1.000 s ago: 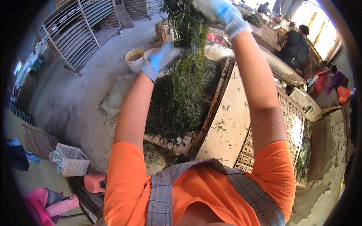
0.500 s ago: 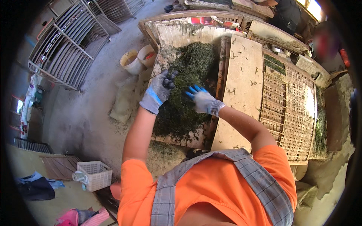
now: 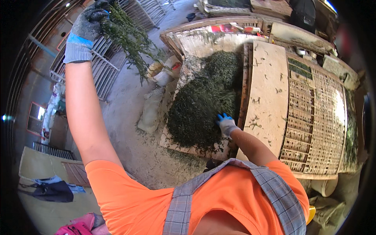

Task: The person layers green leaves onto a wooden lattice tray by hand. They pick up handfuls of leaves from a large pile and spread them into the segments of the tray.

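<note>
High at the upper left, my left hand (image 3: 88, 25) in a grey and blue glove is closed around a bunch of stringy green leaves (image 3: 131, 41), which hangs down from it. A heap of dark green leaves (image 3: 199, 105) lies in a shallow wooden bin (image 3: 192, 41). My right hand (image 3: 227, 125), gloved in pale grey with blue fingertips, touches the heap's near right side. Its fingers are stretched and apart, with nothing gripped.
Right of the heap are a pale board (image 3: 266, 78) strewn with leaf scraps and a woven bamboo mat (image 3: 327, 117). Buckets (image 3: 162, 78) stand left of the bin, with slatted racks (image 3: 105, 64) beyond. A dark bag (image 3: 53, 190) is at lower left.
My left hand has gone from the heap up and to the left with a bunch of leaves in it. My right hand has shifted nearer to me. The view has swung left.
</note>
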Motion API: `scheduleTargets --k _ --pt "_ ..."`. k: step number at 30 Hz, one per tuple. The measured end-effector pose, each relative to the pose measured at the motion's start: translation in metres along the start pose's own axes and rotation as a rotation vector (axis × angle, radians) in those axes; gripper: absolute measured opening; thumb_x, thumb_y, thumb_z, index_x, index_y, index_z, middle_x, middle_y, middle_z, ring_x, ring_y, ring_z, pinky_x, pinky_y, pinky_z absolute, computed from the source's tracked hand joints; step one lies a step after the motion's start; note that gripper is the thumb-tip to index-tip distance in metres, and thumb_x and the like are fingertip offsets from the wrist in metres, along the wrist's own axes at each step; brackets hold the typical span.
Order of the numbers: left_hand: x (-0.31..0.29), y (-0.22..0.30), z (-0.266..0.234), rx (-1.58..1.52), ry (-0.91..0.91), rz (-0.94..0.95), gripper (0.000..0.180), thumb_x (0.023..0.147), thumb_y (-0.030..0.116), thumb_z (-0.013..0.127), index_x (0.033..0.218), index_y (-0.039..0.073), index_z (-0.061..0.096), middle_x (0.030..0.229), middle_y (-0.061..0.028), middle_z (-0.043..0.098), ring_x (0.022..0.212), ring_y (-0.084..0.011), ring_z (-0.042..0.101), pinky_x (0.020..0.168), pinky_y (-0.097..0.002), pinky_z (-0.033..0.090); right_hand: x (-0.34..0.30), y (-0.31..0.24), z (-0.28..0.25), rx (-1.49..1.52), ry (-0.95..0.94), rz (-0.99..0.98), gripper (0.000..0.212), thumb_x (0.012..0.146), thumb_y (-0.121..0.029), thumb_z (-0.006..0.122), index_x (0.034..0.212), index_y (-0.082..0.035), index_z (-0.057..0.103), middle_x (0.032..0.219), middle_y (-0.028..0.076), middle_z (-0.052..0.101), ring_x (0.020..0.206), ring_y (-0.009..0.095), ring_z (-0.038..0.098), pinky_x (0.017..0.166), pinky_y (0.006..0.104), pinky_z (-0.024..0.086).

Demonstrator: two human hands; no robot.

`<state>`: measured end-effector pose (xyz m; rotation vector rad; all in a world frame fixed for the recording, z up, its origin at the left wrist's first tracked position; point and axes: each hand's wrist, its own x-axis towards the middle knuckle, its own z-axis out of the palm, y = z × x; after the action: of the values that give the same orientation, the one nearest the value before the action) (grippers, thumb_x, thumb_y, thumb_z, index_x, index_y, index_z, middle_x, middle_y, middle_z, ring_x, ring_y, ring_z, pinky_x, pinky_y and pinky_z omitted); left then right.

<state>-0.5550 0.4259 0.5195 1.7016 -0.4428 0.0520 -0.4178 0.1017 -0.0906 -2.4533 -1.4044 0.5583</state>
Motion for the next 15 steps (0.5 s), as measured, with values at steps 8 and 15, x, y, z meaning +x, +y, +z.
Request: scheduleTargets --k 8,15 --pt "-0.024 -0.121 0.081 -0.051 0.728 -0.110 0.025 0.091 0.012 0.050 0.109 -0.001 0.062 0.104 -0.0104 0.066 0.069 -0.0141 0.059 0.065 -0.0259 0.051 -0.015 -0.134 -0.249 0.172 0.138 -0.426 0.028 0.075 -0.024 0.067 0.090 -0.001 0.065 0.079 0.017 0.067 0.070 0.028 0.066 0.068 0.0395 0.055" --pt "-0.038 -0.164 0.091 -0.319 0.712 -0.170 0.029 0.092 0.016 0.053 0.114 -0.002 0.060 0.097 -0.0093 0.066 0.055 -0.0055 0.047 0.053 -0.0207 0.044 -0.020 -0.160 -0.158 0.199 0.056 -0.332 0.028 0.078 -0.021 0.058 0.096 -0.001 0.064 0.089 0.021 0.068 0.081 0.037 0.066 0.075 0.0436 0.054"
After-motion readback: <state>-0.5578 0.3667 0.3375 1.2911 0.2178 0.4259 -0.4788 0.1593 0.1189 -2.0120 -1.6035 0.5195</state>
